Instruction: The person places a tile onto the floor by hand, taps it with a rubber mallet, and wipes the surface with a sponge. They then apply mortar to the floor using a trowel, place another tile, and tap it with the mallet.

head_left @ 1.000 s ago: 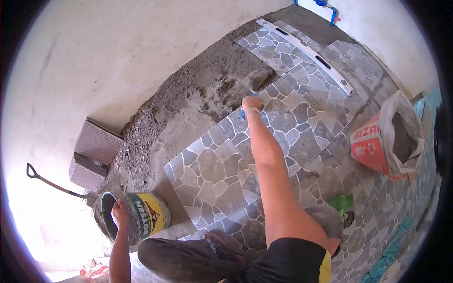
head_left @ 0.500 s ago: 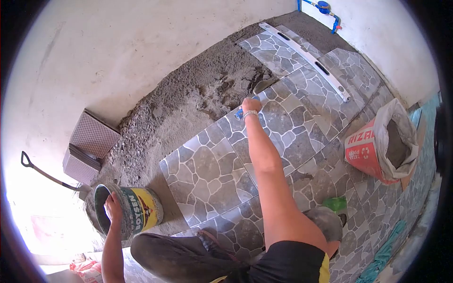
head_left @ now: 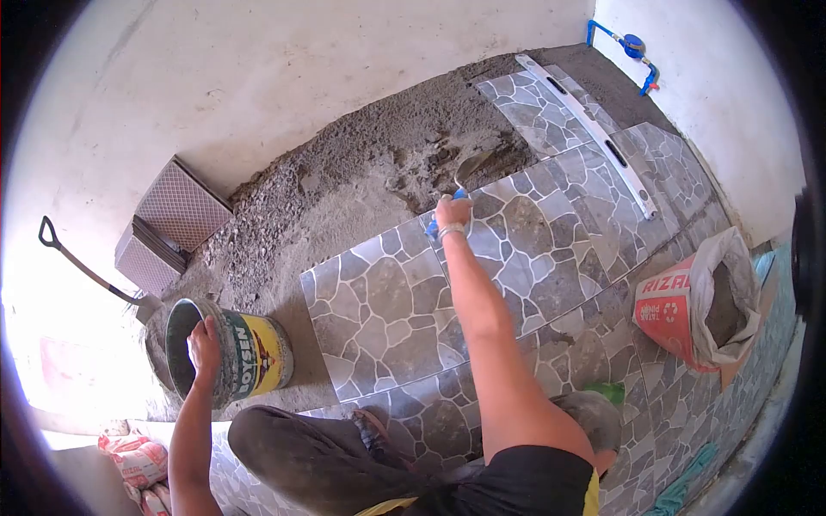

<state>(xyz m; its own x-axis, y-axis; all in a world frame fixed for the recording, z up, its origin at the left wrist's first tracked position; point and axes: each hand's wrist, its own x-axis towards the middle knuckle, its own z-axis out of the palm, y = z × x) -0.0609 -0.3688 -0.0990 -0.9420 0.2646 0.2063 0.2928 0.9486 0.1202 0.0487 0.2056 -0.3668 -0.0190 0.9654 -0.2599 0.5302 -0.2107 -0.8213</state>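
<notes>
Currently, trowel point(head_left: 476, 162) at the edge of the gray mortar bed point(head_left: 353, 185), blade over the rough mortar beside the laid stone-pattern tiles point(head_left: 379, 318); can't tell if blade touches. Right hand point(head_left: 453, 211) has fingers clenched around its blue handle, arm reaching out over the tiles. Left hand point(head_left: 204, 348) grips the rim of the Boysen bucket point(head_left: 262, 354), near the lower-left end of the mortar. Level point(head_left: 594, 133), long and white, lies across tiles at upper right. Open red-and-white sack point(head_left: 667, 308), gray material inside, stands on tiles at right. Stacked tiles point(head_left: 183, 206) lean at the wall, left; shovel point(head_left: 93, 274) nearby, blade near bucket. Blue water meter point(head_left: 634, 46) on pipe, top right wall.
</notes>
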